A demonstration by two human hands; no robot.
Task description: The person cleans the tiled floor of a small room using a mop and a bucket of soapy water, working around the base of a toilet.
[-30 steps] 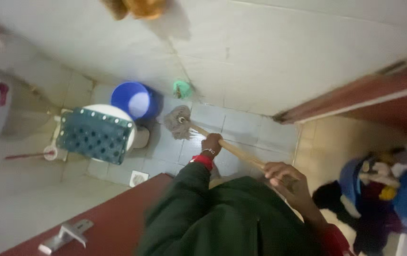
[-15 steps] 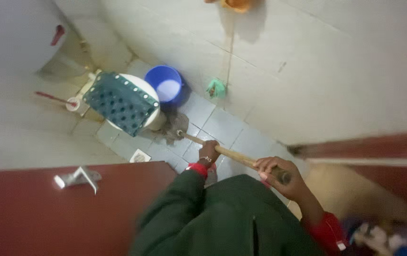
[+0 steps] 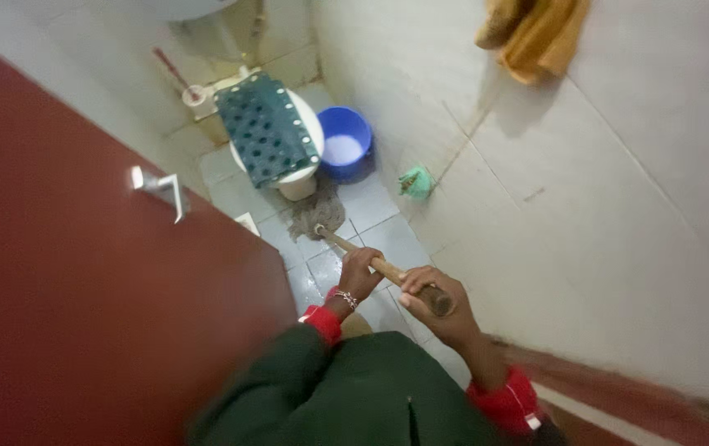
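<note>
Packages and signs: nothing readable from here; the nearest small item is a green object (image 3: pixel 415 182) low against the tiled wall, too blurred to tell what it is.
Mop: a wooden-handled mop (image 3: pixel 371 260), its grey head (image 3: pixel 317 216) on the floor tiles just in front of the toilet (image 3: pixel 276 132).
Long axis: the handle slants from the person's hands down and away to the head, pointing at the toilet base.
Left hand (image 3: pixel 360 273): closed around the middle of the handle.
Right hand (image 3: pixel 433 301): wrapped over the top end.
Nearby: a blue bucket (image 3: pixel 346 143) beside the toilet, a yellow cloth (image 3: pixel 536 33) hanging on the wall, a red door (image 3: pixel 82 297).
Change: the door now fills far more of the left, and the mop head sits closer to the toilet than half a second ago.
</note>
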